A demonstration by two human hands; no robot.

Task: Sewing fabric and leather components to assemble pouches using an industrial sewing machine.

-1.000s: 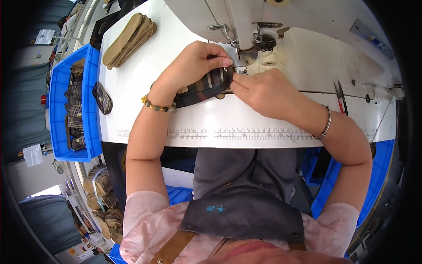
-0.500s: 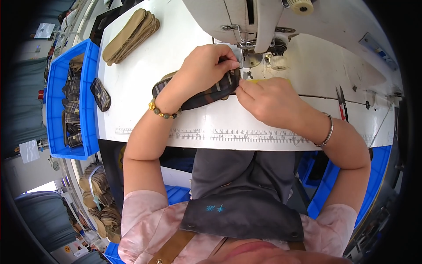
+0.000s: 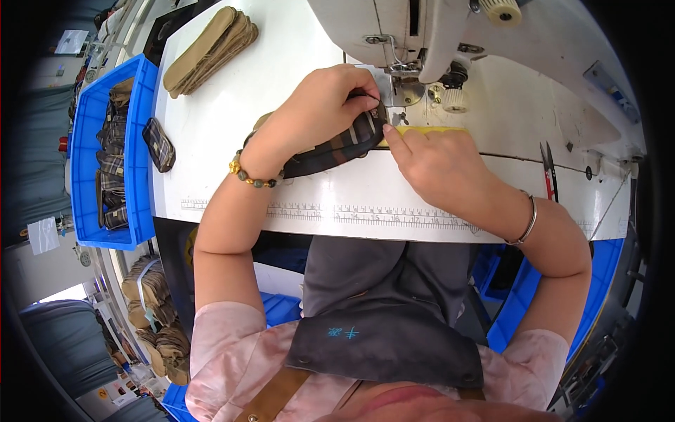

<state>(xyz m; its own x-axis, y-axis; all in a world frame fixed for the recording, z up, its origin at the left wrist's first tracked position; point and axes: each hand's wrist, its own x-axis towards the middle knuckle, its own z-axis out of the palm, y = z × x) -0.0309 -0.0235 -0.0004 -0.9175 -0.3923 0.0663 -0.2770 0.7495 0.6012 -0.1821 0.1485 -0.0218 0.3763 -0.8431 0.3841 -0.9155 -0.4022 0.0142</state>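
Observation:
A dark plaid fabric shoe upper (image 3: 341, 146) lies slantwise on the white sewing table, its right end just in front of the machine's presser foot. My left hand (image 3: 323, 105) arches over it, thumb and fingers pinching its far edge near that end; this hand and wrist cover part of the piece. From the right, my right hand (image 3: 439, 158) meets the near corner of the same end with its fingertips closed on the edge, the other fingers curled. Beside the right hand's knuckles a yellow strip (image 3: 450, 129) lies on the machine bed.
The sewing machine head (image 3: 394, 32) stands over the far side. Tan sole pieces (image 3: 207, 53) are stacked at the back left. A small plaid piece (image 3: 159, 145) lies near a blue crate (image 3: 79, 176) of similar pieces. Scissors (image 3: 548, 172) rest at the right; a ruler scale (image 3: 373, 214) runs along the front.
The right hand has shifted slightly right and down, uncovering more of the yellow strip. The left hand still holds the upper's end, which has barely moved. The whole view has shifted a little.

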